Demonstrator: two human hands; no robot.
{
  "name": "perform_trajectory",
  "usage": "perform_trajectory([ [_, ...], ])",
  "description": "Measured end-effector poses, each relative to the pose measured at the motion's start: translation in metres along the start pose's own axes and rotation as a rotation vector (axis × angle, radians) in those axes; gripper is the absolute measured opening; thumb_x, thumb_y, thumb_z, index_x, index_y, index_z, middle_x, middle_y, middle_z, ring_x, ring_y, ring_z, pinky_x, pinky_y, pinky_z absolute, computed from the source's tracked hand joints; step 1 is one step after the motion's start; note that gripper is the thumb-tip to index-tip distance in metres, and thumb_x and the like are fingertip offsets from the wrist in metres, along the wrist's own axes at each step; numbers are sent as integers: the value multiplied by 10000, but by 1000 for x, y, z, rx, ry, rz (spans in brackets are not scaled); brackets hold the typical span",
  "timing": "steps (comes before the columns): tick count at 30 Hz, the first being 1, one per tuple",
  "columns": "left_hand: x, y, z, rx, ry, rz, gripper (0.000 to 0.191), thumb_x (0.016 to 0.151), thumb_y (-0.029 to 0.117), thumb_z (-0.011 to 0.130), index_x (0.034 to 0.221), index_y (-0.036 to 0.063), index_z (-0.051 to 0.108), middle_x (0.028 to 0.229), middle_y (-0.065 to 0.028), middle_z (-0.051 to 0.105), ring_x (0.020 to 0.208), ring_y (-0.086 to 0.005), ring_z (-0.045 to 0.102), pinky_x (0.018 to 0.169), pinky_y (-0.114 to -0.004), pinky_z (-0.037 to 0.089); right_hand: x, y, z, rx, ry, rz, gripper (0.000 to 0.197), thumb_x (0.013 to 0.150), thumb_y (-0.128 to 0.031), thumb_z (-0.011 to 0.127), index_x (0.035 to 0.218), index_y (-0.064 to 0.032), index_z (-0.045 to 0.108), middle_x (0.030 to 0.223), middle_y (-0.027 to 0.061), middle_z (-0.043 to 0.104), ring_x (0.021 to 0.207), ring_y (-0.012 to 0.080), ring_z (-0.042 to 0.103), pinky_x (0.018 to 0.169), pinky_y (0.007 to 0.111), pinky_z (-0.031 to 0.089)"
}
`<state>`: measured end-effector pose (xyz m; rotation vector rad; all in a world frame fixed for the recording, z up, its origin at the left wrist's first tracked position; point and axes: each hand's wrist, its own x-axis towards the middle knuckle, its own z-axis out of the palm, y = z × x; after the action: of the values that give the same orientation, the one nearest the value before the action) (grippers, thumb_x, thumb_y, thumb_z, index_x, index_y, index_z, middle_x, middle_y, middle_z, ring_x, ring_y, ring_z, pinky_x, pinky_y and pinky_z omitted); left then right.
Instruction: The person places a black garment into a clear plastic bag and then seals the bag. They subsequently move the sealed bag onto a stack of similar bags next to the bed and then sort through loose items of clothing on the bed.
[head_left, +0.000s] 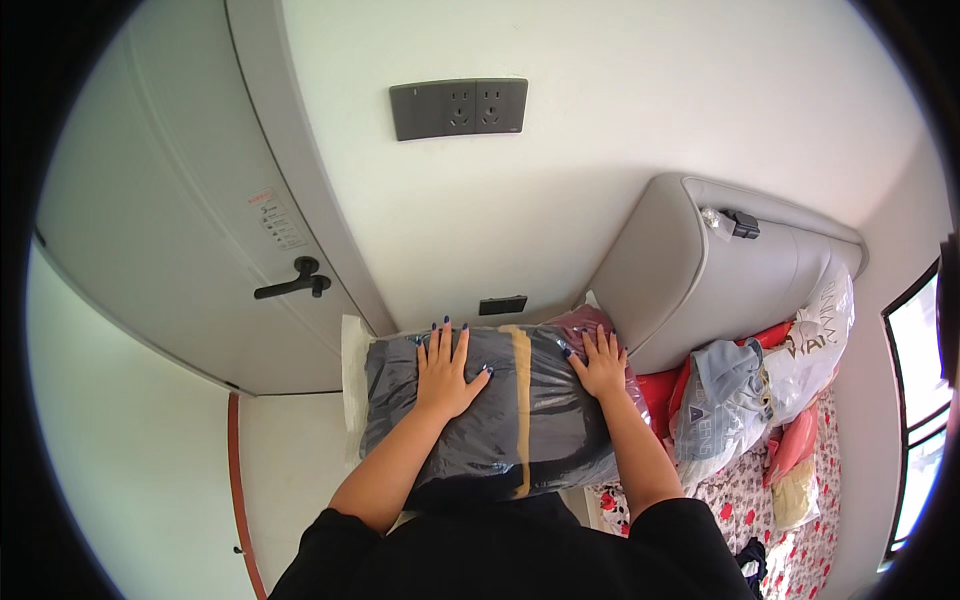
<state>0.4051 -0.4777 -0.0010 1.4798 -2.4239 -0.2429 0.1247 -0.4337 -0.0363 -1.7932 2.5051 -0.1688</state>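
Note:
A large clear plastic bag stuffed with dark folded fabric (495, 420) lies right in front of me, against my body. A tan strip of tape (523, 412) runs across its middle, and reddish cloth (589, 321) shows through at its far right corner. My left hand (446, 375) rests flat on the bag left of the strip, fingers spread. Right of the strip, my right hand (602, 365) also lies palm down on the plastic, fingers apart. Neither hand is closed around anything. What supports the bag underneath is mostly hidden.
A grey padded headboard (660, 262) stands to the right, with a small black object (742, 224) on it. Several plastic bags (720, 420) lie on a floral bedsheet (727, 517). At left is a grey door (187, 210) with a black handle (296, 279); wall sockets (474, 109) are ahead.

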Motion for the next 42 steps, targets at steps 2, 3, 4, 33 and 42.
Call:
perform_trajectory([
  [2, 7, -5, 7, -15, -10, 1, 706, 760, 468, 460, 1310, 110, 199, 1360, -163, 119, 1246, -331, 126, 990, -484, 90, 1, 0, 4, 17, -67, 32, 626, 766, -544, 374, 1272, -179, 319, 1371, 79, 155, 1259, 289, 117, 985, 509, 112],
  [3, 8, -7, 7, -16, -18, -4, 702, 764, 469, 456, 1310, 111, 198, 1360, -161, 122, 1248, -325, 122, 992, -480, 86, 2, -1, 7, 18, -80, 35, 626, 766, -544, 374, 1272, -179, 319, 1371, 79, 155, 1259, 289, 117, 985, 509, 112],
  [4, 10, -8, 9, 1, -21, -7, 697, 769, 476, 443, 1309, 107, 202, 1362, -152, 125, 1252, -309, 117, 997, -469, 85, 6, -1, 9, 36, -89, 49, 630, 763, -545, 377, 1273, -180, 317, 1370, 79, 157, 1260, 286, 118, 986, 508, 107],
  [33, -75, -32, -8, -111, -26, 83, 707, 730, 444, 500, 1273, 58, 262, 1327, -174, 210, 1218, -349, 192, 980, -462, 138, -43, -31, 0, 80, 67, -250, 658, 770, -502, 417, 1274, -101, 285, 1346, 117, 208, 1222, 332, 201, 958, 541, 108],
  [42, -64, -12, -41, -127, -73, -45, 700, 724, 426, 544, 1252, 39, 296, 1298, -252, 214, 1202, -384, 212, 956, -474, 197, -48, -20, -36, 120, -3, -290, 616, 763, -483, 455, 1234, -96, 363, 1326, 154, 239, 1202, 372, 229, 932, 586, 110],
])
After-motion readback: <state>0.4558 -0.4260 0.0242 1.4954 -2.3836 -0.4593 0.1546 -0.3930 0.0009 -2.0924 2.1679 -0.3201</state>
